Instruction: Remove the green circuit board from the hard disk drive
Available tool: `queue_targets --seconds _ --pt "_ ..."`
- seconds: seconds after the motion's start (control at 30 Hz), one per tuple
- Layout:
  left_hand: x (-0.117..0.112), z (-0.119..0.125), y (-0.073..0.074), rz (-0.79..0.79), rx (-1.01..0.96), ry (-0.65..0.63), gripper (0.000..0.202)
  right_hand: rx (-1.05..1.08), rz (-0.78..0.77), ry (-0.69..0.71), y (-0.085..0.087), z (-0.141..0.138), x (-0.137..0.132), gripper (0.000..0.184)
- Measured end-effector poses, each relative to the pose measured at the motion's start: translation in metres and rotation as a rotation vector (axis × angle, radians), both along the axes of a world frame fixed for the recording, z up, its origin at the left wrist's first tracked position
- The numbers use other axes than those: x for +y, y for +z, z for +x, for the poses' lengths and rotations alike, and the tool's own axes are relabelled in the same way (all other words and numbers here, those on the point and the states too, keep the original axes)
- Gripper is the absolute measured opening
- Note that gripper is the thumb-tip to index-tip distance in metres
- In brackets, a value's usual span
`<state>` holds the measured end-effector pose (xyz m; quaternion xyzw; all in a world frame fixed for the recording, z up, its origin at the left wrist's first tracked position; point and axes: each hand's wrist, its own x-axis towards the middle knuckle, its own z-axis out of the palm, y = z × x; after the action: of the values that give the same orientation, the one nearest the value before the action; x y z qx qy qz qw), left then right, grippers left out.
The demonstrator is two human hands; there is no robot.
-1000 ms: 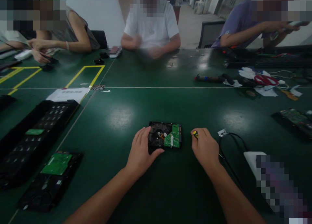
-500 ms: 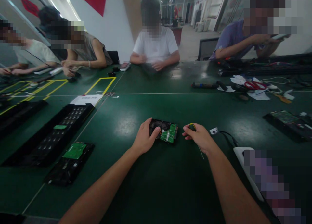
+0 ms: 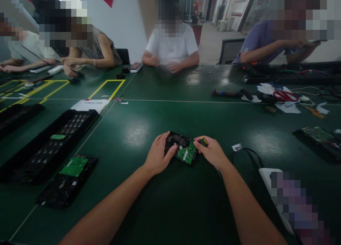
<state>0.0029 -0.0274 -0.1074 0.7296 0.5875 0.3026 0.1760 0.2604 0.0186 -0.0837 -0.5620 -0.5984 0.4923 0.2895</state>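
A black hard drive [image 3: 188, 153] with a green circuit board on its right part lies between my hands on the dark green table. My left hand [image 3: 159, 154] grips its left end, thumb on top and fingers along the far side. A screwdriver [image 3: 204, 142] with a yellow and black handle is held in my right hand [image 3: 210, 151]; its thin shaft points back under the palm toward me. My right fingertips touch the right edge of the circuit board. Whether they pinch anything else there is hidden.
Another drive [image 3: 68, 179] with a green board lies at left, beside a long black tray [image 3: 53, 145]. A white-edged device [image 3: 277, 199] with a tagged cable [image 3: 250, 151] sits at right. Beyond are an open board unit [image 3: 318, 140], gloves and cables [image 3: 282, 96], and several people across the table.
My right hand has moved left from beside the hard drive to touch its circuit board, keeping the screwdriver. My left hand still holds the drive, which has turned slightly.
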Motion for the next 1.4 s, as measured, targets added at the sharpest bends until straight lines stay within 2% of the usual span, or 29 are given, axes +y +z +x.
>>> queue_targets --seconds 0.3,0.67,0.97,1.23,1.4 --pt "0.002 0.002 -0.002 0.044 0.019 -0.021 0.065 -0.129 0.143 -0.013 -0.013 -0.001 0.004 0.026" --pt "0.003 0.001 -0.003 0.06 0.013 -0.013 0.062 -0.117 0.167 -0.049 -0.012 -0.003 0.001 0.024" --pt "0.012 0.001 -0.006 0.076 -0.057 0.032 0.055 -0.08 0.127 -0.06 -0.014 0.0 0.003 0.022" --pt "0.012 0.002 -0.007 0.081 -0.056 0.039 0.053 0.142 -0.052 -0.119 -0.017 0.004 0.004 0.032" --pt "0.013 0.002 -0.01 0.106 -0.042 0.044 0.052 0.147 -0.038 -0.095 -0.017 0.004 0.004 0.029"
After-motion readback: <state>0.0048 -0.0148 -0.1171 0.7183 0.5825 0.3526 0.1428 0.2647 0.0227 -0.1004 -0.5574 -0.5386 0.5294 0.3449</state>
